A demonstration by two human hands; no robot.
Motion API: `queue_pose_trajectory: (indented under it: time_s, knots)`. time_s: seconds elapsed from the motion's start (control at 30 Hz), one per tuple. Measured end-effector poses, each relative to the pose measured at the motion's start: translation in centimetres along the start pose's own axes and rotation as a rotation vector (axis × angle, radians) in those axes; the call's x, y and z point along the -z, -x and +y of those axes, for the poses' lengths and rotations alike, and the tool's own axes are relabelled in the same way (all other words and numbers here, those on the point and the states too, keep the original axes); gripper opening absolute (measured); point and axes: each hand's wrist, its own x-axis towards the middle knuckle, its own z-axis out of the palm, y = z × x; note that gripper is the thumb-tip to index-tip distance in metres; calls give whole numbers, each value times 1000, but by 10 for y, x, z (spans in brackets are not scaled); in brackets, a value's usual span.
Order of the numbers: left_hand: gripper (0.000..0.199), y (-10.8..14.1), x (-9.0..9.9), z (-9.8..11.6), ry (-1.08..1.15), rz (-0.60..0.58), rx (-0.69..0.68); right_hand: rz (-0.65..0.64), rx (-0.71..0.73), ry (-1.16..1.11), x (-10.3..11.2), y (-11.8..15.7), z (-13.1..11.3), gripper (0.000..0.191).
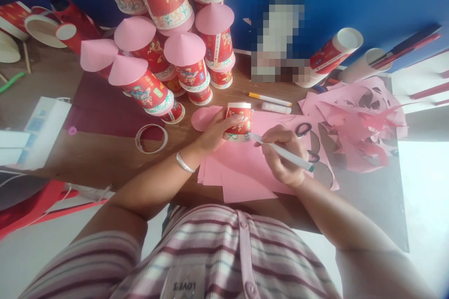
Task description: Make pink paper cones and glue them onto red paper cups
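My left hand (218,131) is wrapped round a small red paper cup (239,120) with a printed picture and a white band at its lower edge. Green curled lines mark that band. In my right hand (285,155) is a white marker pen (293,158) with a green end, its tip at the cup's white band. Whether the tip touches the cup I cannot tell. Beneath both hands lie pink paper sheets (245,175). A pink paper disc (205,117) sits just behind my left hand, and scissors (313,155) lie partly hidden behind my right hand.
Several red cup towers with pink cone roofs (184,49) stand at the back left. A tape roll (151,138) lies nearer me. An orange-capped marker (270,99) and a white cap-like piece (276,108) lie behind the cup. Cut pink scraps (365,121) pile up at right.
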Motion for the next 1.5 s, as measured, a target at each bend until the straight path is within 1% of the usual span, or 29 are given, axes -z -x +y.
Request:
queue_pose_trajectory:
  time_s: [0.07,0.17,0.27,0.33,0.43,0.57,0.67,0.97,1.2,1.4,1.5]
  knots:
    - [36,1,-1,1,-1,6,10,-31,88,57,-2,0,-2,14]
    - [39,2,-1,0,-23,-13,3,-60,255,116,-6,2,-1,18]
    - [43,1,0,-1,-41,-14,9,-59,339,132,-7,3,3,17]
    - [45,1,1,-2,-39,-4,18,-57,339,135,-6,4,5,16]
    - [42,1,0,-2,-32,-1,22,-58,308,136,-4,4,5,17]
    - [40,1,-2,-1,-38,18,30,-67,216,133,-1,5,2,25]
    - [40,1,-4,1,-47,18,34,-75,162,121,0,6,0,26]
    - [44,3,-6,4,-73,37,45,-89,167,88,0,5,1,30]
    - [45,3,-5,3,-76,36,41,-66,167,81,0,4,3,28]
    - [44,0,-4,-1,-67,33,26,-47,159,121,0,3,2,26]
    - [45,0,-3,-2,-65,22,23,-51,186,148,-1,3,2,25]
